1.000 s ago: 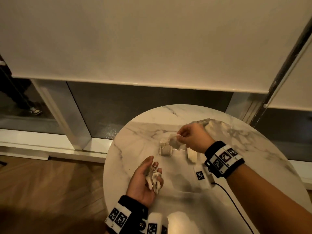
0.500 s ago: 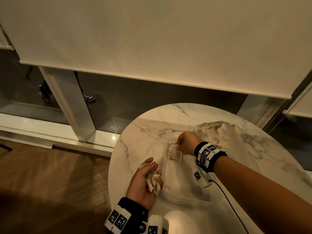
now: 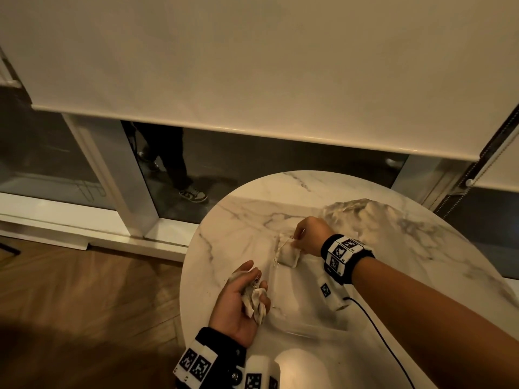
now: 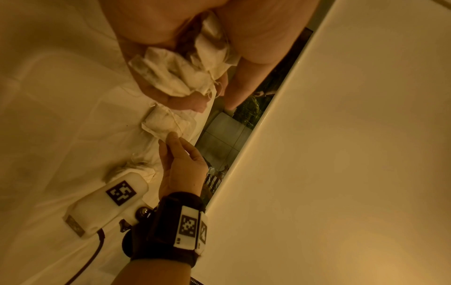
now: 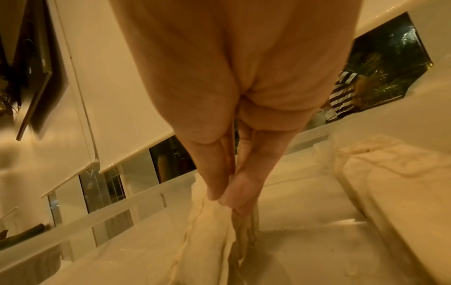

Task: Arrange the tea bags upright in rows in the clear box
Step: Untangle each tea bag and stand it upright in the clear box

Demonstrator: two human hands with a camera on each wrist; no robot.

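The clear box [image 3: 302,327] lies on the round marble table [image 3: 421,248], hard to see against it. My right hand [image 3: 304,239] pinches the top of a pale tea bag [image 3: 289,254] standing at the box's far left corner; the pinch on the tea bag [image 5: 209,217] shows close in the right wrist view. My left hand [image 3: 241,301] rests palm up at the box's left side, fingers curled round a bunch of tea bags [image 3: 255,300]. In the left wrist view the bunch of tea bags [image 4: 180,73] fills the palm, with the placed tea bag [image 4: 165,123] beyond.
The table stands close to a window with a roller blind [image 3: 252,66] drawn most of the way down. A black cable [image 3: 379,332] runs from the right wrist across the table. Wooden floor [image 3: 84,304] lies to the left. A person's legs and shoes [image 3: 193,193] show behind the glass.
My right hand has carried its tea bag down into the box's far left corner. The left hand kept still with its bunch. The head view swung right and down.
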